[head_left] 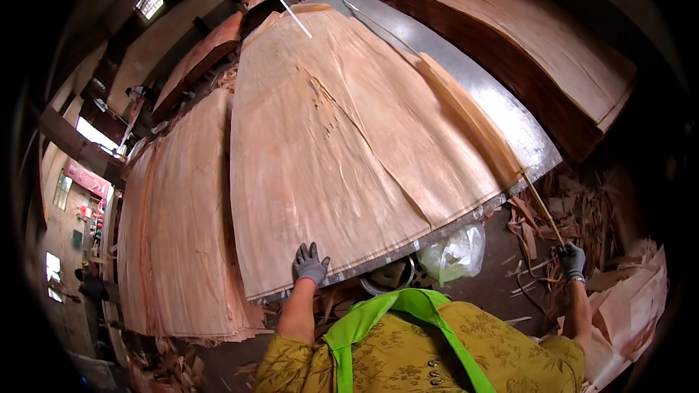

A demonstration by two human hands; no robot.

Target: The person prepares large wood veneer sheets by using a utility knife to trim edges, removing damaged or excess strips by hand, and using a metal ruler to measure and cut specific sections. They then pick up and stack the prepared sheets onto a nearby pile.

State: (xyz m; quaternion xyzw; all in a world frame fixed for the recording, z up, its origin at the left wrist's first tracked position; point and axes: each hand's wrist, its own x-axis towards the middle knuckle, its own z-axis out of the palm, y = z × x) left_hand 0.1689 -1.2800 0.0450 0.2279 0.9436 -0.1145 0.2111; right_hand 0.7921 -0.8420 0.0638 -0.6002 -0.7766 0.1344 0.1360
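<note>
A wide sheet of pale wood veneer (306,145) lies on a shiny metal-topped table (520,127), with a split running down its middle. My left hand (311,266), in a grey glove, rests flat on the sheet's near left corner, fingers spread. Off the table's near right corner, my gloved right hand (572,260) is closed round the near end of a long, thin, pale stick (542,204). The stick runs up to the sheet's right edge, where the veneer curls over and hides part of it. Its thin far end shows beyond, over the bare metal.
Stacks of veneer stand to the left (178,218) and far right (524,36). Below the near edge are a round container (389,276) and a clear plastic bag (455,255). Veneer scraps (582,207) litter the floor at right. A white strip (291,14) hangs above the far end.
</note>
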